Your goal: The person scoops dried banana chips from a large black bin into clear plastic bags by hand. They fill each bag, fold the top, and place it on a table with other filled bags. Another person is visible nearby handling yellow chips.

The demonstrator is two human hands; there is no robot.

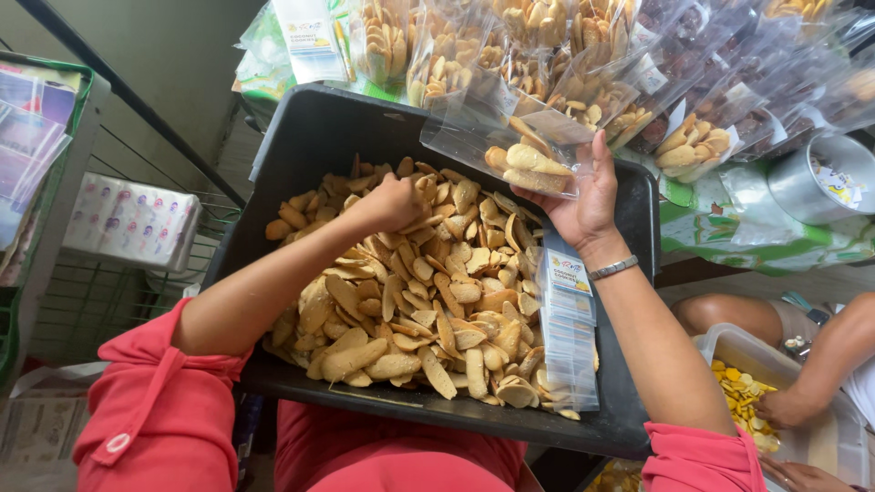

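Biscuits (pixel 410 301), pale and oblong, fill a black tub (pixel 301 146) on the person's lap. The left hand (pixel 394 202) is curled shut in the heap near the tub's far side, knuckles up, apparently pinching a few pieces, though what the fingers enclose is hidden. The right hand (pixel 583 205) grips a clear plastic bag (pixel 510 146) from below, thumb on the near face, holding it just above the tub's far right corner. The bag's long axis runs roughly left to right and slightly tilted; the picture does not show for certain which end is open. A few biscuits already lie inside, lengthwise along it. Filling would likely go best with the bag kept over the tub so crumbs fall back, and pieces slid in lengthwise to avoid snapping. A stack of empty labelled bags (pixel 570 337) lies along the tub's right edge, and filled packs (pixel 547 46) pile up beyond.
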